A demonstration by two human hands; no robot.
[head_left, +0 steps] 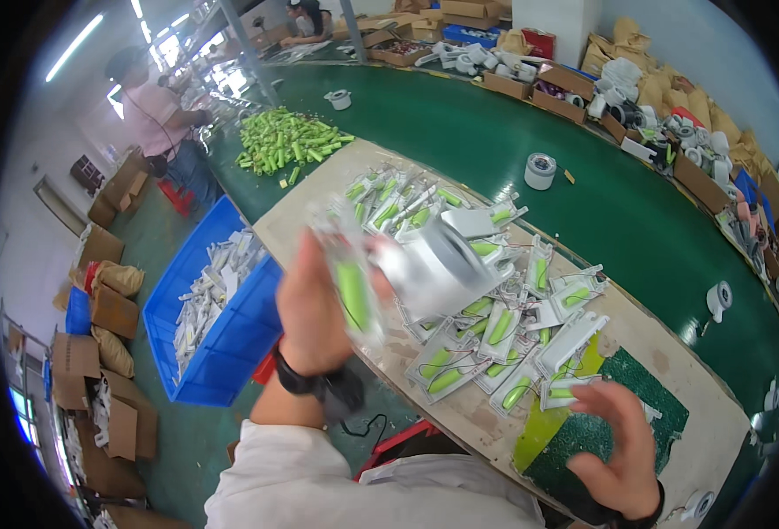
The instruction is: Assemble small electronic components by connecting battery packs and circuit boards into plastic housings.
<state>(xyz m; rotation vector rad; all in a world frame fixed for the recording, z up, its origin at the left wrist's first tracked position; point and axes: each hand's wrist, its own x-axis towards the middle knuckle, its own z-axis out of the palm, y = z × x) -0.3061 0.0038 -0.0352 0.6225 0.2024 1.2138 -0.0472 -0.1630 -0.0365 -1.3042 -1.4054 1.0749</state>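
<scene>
My left hand (pixel 312 304), blurred by motion, is closed round a clear-and-white plastic casing (pixel 351 286) with a green cylindrical battery in it. Right beside its fingertips is a blurred white round housing (pixel 447 269) with a grey ring. Whether this housing is joined to the casing or held too, I cannot tell. My right hand (pixel 623 450) has its fingers spread and holds nothing, over a dark green mat (pixel 663 410). Near its fingertips lies a heap of white casings (pixel 500 331) with green batteries and thin wires.
A blue bin (pixel 231 348) of white parts stands left of the worn board (pixel 297 198). Loose green batteries (pixel 285 139) are piled beyond. White round housings (pixel 540 171) ride on the green belt (pixel 442 115). Boxes of parts (pixel 566 84) line its far side. Another person (pixel 156 123) stands far left.
</scene>
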